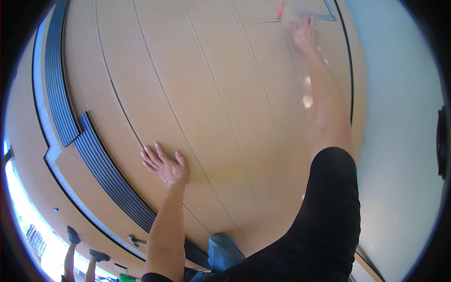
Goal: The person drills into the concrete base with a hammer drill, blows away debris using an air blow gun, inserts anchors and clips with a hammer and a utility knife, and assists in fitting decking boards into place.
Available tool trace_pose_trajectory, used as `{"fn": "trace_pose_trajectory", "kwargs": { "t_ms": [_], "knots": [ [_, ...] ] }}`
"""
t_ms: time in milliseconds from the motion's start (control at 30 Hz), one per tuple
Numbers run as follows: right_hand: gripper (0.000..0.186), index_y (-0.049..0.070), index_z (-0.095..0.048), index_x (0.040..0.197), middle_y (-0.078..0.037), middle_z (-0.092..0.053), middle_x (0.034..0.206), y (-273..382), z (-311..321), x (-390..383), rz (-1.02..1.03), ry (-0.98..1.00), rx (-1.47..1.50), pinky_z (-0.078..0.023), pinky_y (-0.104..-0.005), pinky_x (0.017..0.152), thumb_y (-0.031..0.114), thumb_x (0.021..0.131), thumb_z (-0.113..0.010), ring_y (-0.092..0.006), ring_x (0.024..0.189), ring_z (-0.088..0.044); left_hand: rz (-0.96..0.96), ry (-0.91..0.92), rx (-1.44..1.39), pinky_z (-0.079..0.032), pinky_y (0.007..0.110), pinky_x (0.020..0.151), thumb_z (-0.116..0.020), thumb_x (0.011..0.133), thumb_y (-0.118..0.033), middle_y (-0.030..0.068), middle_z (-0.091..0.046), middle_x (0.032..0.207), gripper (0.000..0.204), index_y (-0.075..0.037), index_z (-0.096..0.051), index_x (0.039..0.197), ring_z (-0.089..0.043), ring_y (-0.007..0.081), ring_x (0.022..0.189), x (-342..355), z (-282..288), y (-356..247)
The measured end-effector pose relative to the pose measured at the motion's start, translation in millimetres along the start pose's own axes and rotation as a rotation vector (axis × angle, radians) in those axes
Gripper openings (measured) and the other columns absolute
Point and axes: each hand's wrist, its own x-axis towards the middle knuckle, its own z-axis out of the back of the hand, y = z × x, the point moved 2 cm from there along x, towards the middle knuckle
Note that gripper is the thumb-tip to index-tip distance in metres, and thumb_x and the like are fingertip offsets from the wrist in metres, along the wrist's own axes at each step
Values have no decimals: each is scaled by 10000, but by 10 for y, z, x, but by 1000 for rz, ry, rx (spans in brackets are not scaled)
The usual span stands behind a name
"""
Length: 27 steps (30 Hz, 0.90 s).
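L-shaped square [324,18], blue-grey and slim, lies on wood-toned boards [225,117] at the far right, one leg running crosswise, the other away to the picture's top edge. The person's right hand [305,35] is by far the nearer — its blurred fingertips sit at the left end of the crosswise leg, most of the tool lying to their right. Those fingers look close together; whether they grip the square or merely press it cannot be told. A red marking stick [280,9] lies just left of the hand. The right arm reaches well forward, its black sleeve [333,188] ending near the elbow, while the left hand [169,168] rests palm down, fingers spread — well apart from the tool.
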Motion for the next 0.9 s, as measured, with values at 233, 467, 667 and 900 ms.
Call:
{"fn": "trace_pose_trajectory", "kwargs": {
  "t_ms": [233, 467, 667, 900],
  "knots": [
    [622, 68, -513, 1466, -166, -450, 1569, 146, -641, 13, -335, 38, -98, -331, -627, 1137, 487, 1006, -503, -423, 1417, -420, -51, -49, -37, -53, 656, 1239, -622, 867, -351, 272, -159, 1686, 855, -28, -289, 1585, -53, 500, 1572, 26, -17, -1],
    [742, -41, -501, 1437, -266, -493, 1474, -240, -123, -851, -387, -9, -97, -374, -541, 1148, 534, 974, -576, -442, 1332, -498, -58, -65, -13, -48, 647, 1244, -609, 860, -338, 273, -179, 1681, 850, -14, -295, 1580, -67, 496, 1572, 56, -8, -10],
    [769, -124, -512, 1338, -258, -557, 1372, -957, -385, 772, -607, -29, -3, -427, -514, 1081, 544, 966, -588, -432, 1246, -541, -92, -55, 1, -72, 627, 1251, -559, 875, -283, 270, -216, 1663, 803, 8, -292, 1574, -112, 480, 1565, 21, -105, -210],
    [544, -93, -567, 1180, -251, -621, 1171, -612, -913, 577, -478, -104, 54, -486, -487, 922, 425, 1013, -545, -399, 1056, -612, -114, -140, 52, -88, 614, 1254, -559, 865, -215, 259, -234, 1660, 794, 0, -291, 1581, -141, 476, 1558, 16, 18, -91]
  ]
}}
